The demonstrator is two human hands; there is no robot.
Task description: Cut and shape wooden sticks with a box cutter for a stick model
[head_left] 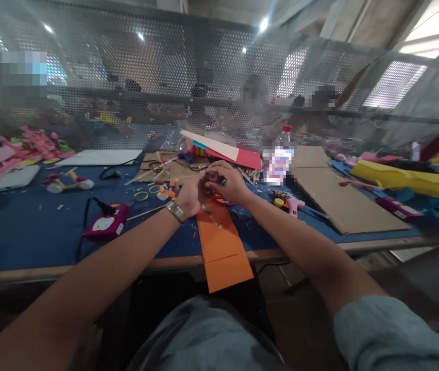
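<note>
Grey cloth over the person's lap (212, 335) fills the bottom edge, and both bare forearms reach forward from it. Just past the lap, an orange paper strip (221, 242) lies on the blue table (30, 237) under the hands, its near end hanging over the table edge.

Above the far end of that strip the left hand (192, 195) and right hand (227, 181) meet, fingers curled in and pressed close around a small item (213, 177) pinched between them; it is too small and blurred to name. A thin clear stick (210, 215) slants down from beneath the left hand over the orange paper. The left wrist carries a metal watch band (175, 211).

Left of the left hand sits a pink glue gun (105, 223) with a black cord, and beyond it some yellow rings (142, 195). Right of the right hand lies a second pink tool (291, 204), then a long piece of cardboard (339, 198). Beyond the hands are folded coloured sheets (223, 149) and a bottle with a red cap (286, 135), in front of a perforated metal screen (165, 77).
</note>
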